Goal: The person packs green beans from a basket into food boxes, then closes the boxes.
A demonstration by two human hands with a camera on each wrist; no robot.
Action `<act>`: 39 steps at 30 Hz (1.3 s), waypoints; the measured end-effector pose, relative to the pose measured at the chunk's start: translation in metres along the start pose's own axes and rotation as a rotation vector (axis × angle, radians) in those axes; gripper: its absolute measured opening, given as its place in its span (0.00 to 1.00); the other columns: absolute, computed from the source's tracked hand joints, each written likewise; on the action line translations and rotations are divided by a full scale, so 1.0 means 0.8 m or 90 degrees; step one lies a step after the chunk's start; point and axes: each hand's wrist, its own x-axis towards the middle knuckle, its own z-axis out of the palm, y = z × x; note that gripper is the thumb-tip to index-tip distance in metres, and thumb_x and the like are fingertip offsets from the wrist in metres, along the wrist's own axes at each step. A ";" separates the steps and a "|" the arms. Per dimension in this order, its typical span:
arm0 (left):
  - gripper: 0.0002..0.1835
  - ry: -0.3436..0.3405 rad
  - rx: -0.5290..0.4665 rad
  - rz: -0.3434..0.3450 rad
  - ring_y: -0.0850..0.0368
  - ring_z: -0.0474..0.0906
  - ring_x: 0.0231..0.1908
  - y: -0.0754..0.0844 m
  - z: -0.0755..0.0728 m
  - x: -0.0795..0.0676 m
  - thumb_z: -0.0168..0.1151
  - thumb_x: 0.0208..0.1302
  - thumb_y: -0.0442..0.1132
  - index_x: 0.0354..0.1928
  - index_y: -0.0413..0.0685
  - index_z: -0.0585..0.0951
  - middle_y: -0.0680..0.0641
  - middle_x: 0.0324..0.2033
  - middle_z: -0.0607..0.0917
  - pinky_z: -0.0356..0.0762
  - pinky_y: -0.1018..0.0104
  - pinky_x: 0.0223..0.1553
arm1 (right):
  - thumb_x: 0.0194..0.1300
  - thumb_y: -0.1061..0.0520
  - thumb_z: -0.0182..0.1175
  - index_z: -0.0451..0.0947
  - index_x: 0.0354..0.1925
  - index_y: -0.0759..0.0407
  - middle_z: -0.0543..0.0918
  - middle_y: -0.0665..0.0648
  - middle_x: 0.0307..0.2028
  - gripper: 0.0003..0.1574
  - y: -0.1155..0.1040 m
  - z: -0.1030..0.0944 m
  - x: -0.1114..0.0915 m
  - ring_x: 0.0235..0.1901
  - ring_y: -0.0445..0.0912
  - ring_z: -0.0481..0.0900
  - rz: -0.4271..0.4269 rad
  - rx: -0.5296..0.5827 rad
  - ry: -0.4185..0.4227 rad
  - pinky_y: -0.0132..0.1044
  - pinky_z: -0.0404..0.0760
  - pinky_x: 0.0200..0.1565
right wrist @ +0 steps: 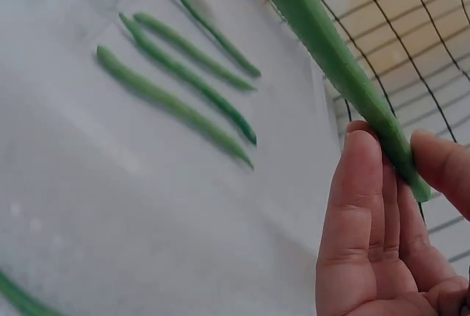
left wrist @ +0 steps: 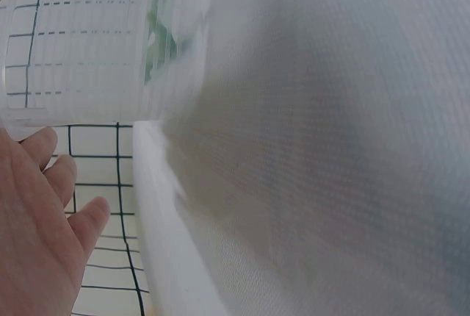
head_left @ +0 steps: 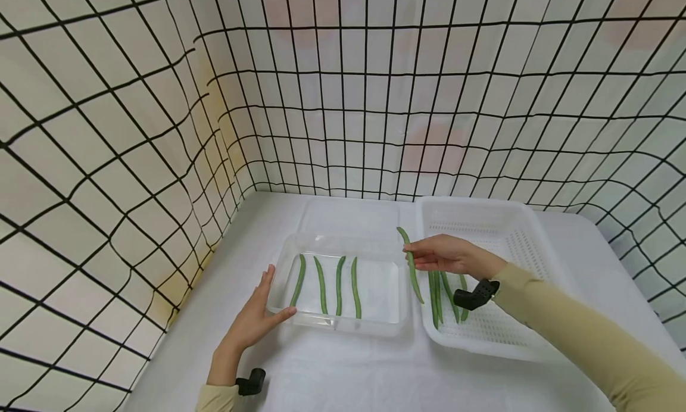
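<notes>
While the right hand (head_left: 440, 255) is pinching a green bean (head_left: 412, 274) over the gap between clear box (head_left: 370, 327) and white basket (head_left: 482, 347), its long axis is running roughly parallel to four beans (head_left: 339, 286) lying leftward; the left hand (head_left: 252, 318), fingers spread from thumb, is seemingly touching the box.

Soft, even light fills the head view; glints mark the clear box (head_left: 370, 327); shadow dims the cloth (left wrist: 242, 206) in the hazy left wrist view; the right wrist view looks greyish.
</notes>
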 end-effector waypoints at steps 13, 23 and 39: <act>0.57 -0.004 -0.007 -0.013 0.30 0.42 0.68 0.000 0.002 -0.001 0.65 0.54 0.62 0.76 0.54 0.40 0.37 0.72 0.44 0.46 0.31 0.60 | 0.61 0.61 0.64 0.81 0.39 0.67 0.82 0.59 0.32 0.10 -0.004 0.091 0.053 0.29 0.45 0.82 0.024 -0.016 -0.009 0.35 0.82 0.38; 0.57 0.007 -0.003 -0.006 0.32 0.42 0.68 0.001 0.001 0.000 0.67 0.54 0.59 0.75 0.52 0.41 0.38 0.72 0.45 0.45 0.33 0.62 | 0.62 0.62 0.63 0.80 0.43 0.71 0.81 0.60 0.30 0.14 0.011 0.127 0.087 0.25 0.45 0.82 0.053 -0.045 -0.003 0.34 0.82 0.35; 0.57 0.009 -0.007 0.005 0.34 0.42 0.69 0.002 -0.001 0.000 0.65 0.54 0.62 0.75 0.51 0.42 0.38 0.72 0.45 0.45 0.35 0.63 | 0.61 0.62 0.65 0.78 0.41 0.72 0.80 0.58 0.23 0.13 0.034 0.147 0.115 0.20 0.43 0.80 0.101 -0.062 0.027 0.33 0.82 0.29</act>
